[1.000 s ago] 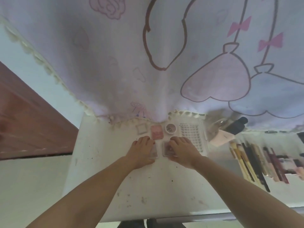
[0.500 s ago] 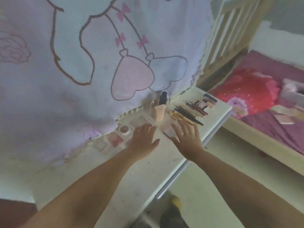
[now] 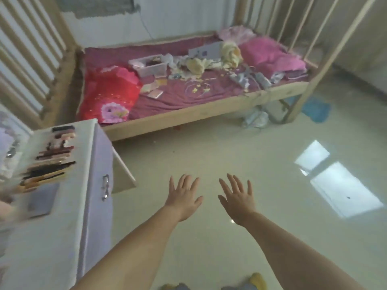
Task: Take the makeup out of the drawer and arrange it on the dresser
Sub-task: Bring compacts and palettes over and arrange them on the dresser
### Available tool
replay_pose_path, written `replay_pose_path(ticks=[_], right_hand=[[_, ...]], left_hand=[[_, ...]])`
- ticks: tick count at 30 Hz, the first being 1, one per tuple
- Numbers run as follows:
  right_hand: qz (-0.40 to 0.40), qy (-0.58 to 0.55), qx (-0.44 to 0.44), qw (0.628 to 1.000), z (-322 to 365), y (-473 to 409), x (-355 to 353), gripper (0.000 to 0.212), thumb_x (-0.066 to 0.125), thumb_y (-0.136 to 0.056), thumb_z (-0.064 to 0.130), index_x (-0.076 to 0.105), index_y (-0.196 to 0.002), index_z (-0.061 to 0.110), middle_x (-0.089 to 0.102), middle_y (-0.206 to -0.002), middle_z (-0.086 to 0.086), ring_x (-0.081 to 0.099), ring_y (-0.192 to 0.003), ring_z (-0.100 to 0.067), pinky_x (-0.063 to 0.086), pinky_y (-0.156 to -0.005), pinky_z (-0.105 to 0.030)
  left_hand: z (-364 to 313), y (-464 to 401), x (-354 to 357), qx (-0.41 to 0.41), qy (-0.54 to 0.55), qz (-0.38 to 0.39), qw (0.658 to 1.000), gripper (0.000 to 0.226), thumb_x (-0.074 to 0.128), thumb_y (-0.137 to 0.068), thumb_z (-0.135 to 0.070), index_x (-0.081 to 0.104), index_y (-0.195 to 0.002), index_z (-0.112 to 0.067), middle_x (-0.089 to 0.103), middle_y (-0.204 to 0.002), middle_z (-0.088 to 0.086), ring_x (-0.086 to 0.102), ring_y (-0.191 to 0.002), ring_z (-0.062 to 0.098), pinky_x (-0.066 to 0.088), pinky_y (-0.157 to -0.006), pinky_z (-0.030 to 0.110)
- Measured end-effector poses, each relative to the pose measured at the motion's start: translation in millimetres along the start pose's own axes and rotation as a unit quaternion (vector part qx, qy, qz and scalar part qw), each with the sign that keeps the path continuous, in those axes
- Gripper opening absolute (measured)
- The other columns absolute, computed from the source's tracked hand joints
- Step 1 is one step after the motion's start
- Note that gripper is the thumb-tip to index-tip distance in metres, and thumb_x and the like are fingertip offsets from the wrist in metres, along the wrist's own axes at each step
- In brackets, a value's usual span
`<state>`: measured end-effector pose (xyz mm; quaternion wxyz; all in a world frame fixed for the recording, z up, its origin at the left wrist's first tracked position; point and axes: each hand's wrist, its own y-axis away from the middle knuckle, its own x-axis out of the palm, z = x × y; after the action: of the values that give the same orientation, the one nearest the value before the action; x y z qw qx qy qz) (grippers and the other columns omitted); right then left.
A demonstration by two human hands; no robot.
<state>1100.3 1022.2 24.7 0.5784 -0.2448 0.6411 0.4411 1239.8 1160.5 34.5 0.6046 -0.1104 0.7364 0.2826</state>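
Both hands have left the dresser top since half a second ago, and the head camera has swung right, off the cartoon-print cloth and onto the room.

Head view: the left hand (image 3: 184, 196) and the right hand (image 3: 237, 198) are stretched out side by side over the pale floor (image 3: 230, 160), palms down, fingers straight and spread, holding nothing. The dresser (image 3: 52, 237) now sits at the left edge, well apart from both hands. The makeup (image 3: 49, 162) lies on its top in a row of dark, pink and tan sticks, smeared by motion blur, so no brand or label can be read and single pieces cannot be told apart. A metal handle (image 3: 105, 187) shows on the dresser's front; its left part is cut off by the frame. Beyond the floor stands a wooden bed (image 3: 188, 114) with a red pillow (image 3: 109, 93) and scattered small things too blurred to name.
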Motion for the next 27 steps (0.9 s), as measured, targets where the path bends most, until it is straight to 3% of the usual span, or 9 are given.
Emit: replay_pose_path(ticks=[8, 16, 27], right_hand=[[0.023, -0.051, 0.176, 0.983, -226.3, 109.0, 42.0, 0.058, 0.014, -0.099, 0.049, -0.001, -0.151, 0.028, -0.008, -0.160, -0.001, -0.008, -0.147, -0.019, -0.004, -0.114, -0.054], [0.033, -0.134, 0.356, 0.924, -388.5, 212.4, 83.8, 0.056, 0.016, -0.099, 0.048, 0.004, -0.151, 0.028, -0.005, -0.160, -0.001, -0.004, -0.147, -0.019, -0.001, -0.114, -0.054], [-0.003, -0.171, 0.488, 0.856, -607.5, 206.6, 77.5, 0.055, 0.017, -0.100, 0.046, 0.007, -0.151, 0.027, 0.003, -0.160, -0.001, 0.003, -0.146, -0.016, 0.003, -0.115, -0.052]], left_hand=[[-239.5, -74.2, 28.8, 0.157, -0.062, 0.075, 0.983, 0.065, 0.022, -0.096, -0.052, 0.006, -0.150, -0.020, 0.008, -0.157, 0.006, 0.000, -0.145, 0.022, -0.007, -0.113, 0.056], [-456.2, -117.5, 52.2, 0.317, -0.103, 0.115, 0.936, 0.062, 0.025, -0.097, -0.050, 0.008, -0.149, -0.020, 0.011, -0.155, 0.007, 0.001, -0.144, 0.021, -0.005, -0.113, 0.055], [-678.2, -263.8, 37.9, 0.429, -0.125, 0.121, 0.886, 0.062, 0.025, -0.098, -0.049, 0.007, -0.149, -0.021, 0.012, -0.156, 0.005, 0.003, -0.144, 0.021, -0.006, -0.114, 0.054]])
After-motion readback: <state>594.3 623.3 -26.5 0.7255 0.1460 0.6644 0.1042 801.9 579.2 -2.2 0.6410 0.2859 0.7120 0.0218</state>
